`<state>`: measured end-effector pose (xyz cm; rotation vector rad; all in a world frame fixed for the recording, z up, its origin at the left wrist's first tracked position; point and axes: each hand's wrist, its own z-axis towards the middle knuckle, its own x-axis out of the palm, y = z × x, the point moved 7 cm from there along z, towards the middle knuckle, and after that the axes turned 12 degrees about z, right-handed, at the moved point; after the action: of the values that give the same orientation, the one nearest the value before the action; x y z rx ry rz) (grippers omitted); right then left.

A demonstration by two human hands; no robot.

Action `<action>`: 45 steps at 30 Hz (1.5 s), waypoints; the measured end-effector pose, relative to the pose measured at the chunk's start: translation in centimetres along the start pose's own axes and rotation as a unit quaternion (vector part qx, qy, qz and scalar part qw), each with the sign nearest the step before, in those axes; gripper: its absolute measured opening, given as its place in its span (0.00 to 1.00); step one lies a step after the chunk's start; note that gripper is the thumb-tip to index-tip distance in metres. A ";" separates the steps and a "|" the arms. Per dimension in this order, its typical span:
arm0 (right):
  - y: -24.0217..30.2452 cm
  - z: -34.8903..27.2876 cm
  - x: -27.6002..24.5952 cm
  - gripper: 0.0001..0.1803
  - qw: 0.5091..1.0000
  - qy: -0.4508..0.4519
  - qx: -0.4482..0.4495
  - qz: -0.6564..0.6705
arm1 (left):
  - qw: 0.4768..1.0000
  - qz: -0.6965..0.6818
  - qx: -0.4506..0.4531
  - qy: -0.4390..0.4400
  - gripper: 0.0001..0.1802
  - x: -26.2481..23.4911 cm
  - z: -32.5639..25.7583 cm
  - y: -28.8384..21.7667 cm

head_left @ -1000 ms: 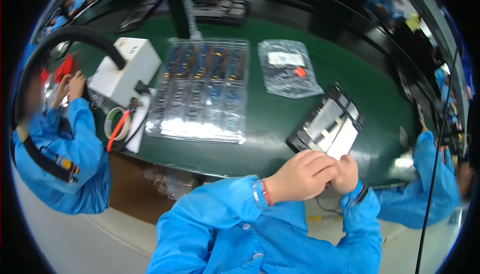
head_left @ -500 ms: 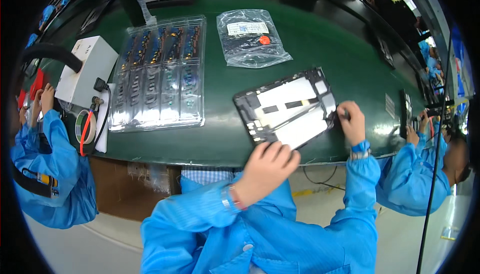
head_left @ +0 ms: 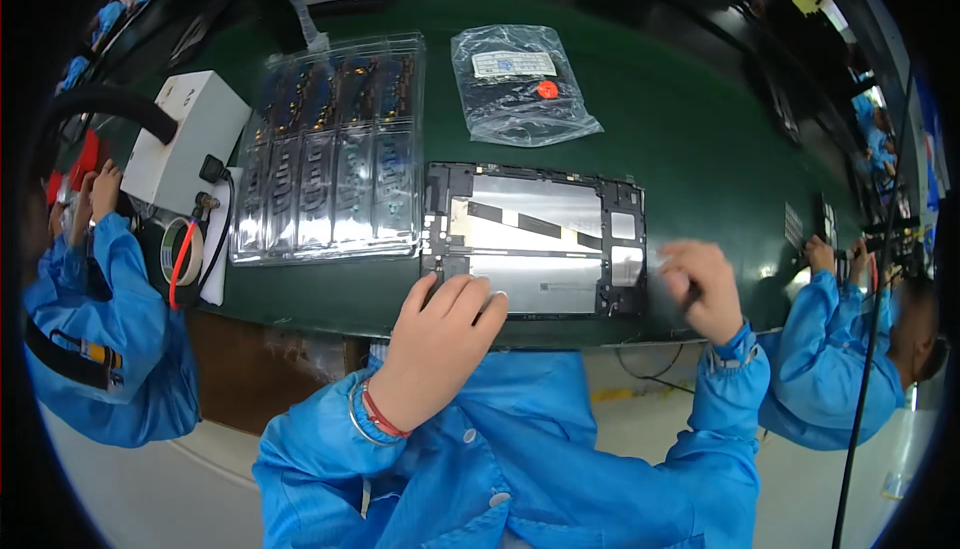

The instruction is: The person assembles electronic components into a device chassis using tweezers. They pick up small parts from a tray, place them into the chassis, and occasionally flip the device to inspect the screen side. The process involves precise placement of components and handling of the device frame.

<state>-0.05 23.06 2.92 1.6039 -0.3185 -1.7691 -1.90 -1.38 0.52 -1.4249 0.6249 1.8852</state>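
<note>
A frame (head_left: 535, 239) lies on the table (head_left: 700, 129), a tray (head_left: 330, 149) to its left, a bag (head_left: 520, 84) behind it, a box (head_left: 185, 139) left of the tray.

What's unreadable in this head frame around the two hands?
- Right hand: motion-blurred; whether it holds a tool is unclear.
- Tablet frame: its near-left corner is hidden under the left hand.
- Clear parts tray: glare hides the contents.
- Plastic bag: contents too small to identify.

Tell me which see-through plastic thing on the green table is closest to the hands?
The clear plastic parts tray, beside the left hand. The clear plastic bag lies farther back.
</note>
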 end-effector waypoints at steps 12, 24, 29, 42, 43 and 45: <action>-3.4 15.4 4.8 0.12 0.925 -0.101 0.159 0.330 | 0.988 0.104 -0.061 -0.095 0.19 4.1 11.8 4.5; -2.9 15.0 4.5 0.15 0.964 -0.148 0.003 0.222 | 0.989 0.003 -0.122 -0.084 0.08 4.2 11.9 5.5; -4.3 14.9 5.1 0.12 0.946 -0.168 0.095 0.260 | 0.986 -0.038 -0.127 -0.097 0.08 4.6 11.9 5.5; -4.2 15.1 5.4 0.11 0.960 -0.156 0.091 0.213 | 0.986 -0.046 -0.137 -0.085 0.09 4.6 11.8 5.6; -4.2 15.1 5.4 0.11 0.962 -0.156 0.088 0.208 | 0.986 -0.047 -0.136 -0.086 0.09 4.7 11.9 5.6; -4.2 15.1 5.3 0.11 0.965 -0.154 0.081 0.197 | 0.986 -0.049 -0.135 -0.088 0.09 4.7 11.9 5.6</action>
<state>-15.53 18.46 -0.70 1.2564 -0.8865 -1.7023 -14.47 4.69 -0.73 -1.4052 0.2145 2.0458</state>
